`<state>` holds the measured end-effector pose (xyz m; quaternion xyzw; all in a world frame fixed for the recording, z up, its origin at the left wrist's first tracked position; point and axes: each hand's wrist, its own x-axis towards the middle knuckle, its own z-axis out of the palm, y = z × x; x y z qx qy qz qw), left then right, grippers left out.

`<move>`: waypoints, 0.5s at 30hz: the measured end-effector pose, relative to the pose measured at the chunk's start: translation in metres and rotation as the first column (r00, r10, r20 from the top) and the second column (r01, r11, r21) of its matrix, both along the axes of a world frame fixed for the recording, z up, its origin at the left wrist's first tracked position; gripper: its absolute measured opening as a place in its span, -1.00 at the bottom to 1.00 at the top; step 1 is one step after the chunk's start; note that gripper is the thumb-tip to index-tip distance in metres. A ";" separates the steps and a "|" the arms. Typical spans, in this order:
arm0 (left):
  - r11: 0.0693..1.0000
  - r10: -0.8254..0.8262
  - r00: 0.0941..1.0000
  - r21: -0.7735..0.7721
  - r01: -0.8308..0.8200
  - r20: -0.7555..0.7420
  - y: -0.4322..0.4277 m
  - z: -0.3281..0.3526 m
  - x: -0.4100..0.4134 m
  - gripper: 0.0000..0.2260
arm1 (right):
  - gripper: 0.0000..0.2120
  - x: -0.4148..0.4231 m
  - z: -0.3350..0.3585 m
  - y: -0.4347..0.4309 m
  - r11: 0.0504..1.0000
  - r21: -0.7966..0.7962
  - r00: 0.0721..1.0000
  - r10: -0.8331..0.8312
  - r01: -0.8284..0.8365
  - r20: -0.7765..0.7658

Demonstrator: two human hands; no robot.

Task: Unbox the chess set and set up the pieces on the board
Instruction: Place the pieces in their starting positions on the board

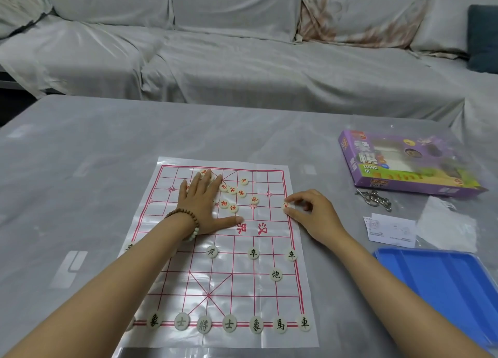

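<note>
Palm down, left hand [200, 206] spreads flat, grip open, on the red-lined plastic board [221, 290], likely pinning it beside red-lettered discs [241, 193]. At the board's right edge, right hand [310, 212] pinches one cream disc [285, 206] in its grip. Right of the board: purple cardboard box [404, 166], contents unclear; blue plastic tray [444, 282], no pieces showing.

Light dim, even, cool grey; shadows faint and soft. Glare patches on glossy board [242, 290] and table [80, 155] cover. Wide-angle bending at frame edges. Box [404, 180] print soft.
</note>
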<state>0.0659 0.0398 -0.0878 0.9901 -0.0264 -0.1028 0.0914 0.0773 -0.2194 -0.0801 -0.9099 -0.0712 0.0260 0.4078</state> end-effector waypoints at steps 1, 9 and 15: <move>1.000 0.000 1.000 -0.002 0.000 0.003 0.000 0.000 0.000 -0.02 | -0.82 0.000 0.000 0.000 1.000 -0.005 1.000 0.005 -0.005 -0.005; 0.999 0.001 1.000 -0.038 -0.001 0.008 0.002 -0.003 0.001 -0.02 | -0.76 0.001 0.008 0.026 0.986 -0.159 0.990 0.063 -0.043 0.124; 0.999 0.014 1.000 -0.051 -0.014 0.014 0.001 -0.001 0.000 -0.07 | -0.67 0.012 0.012 0.067 0.938 -0.328 0.983 0.149 -0.108 0.103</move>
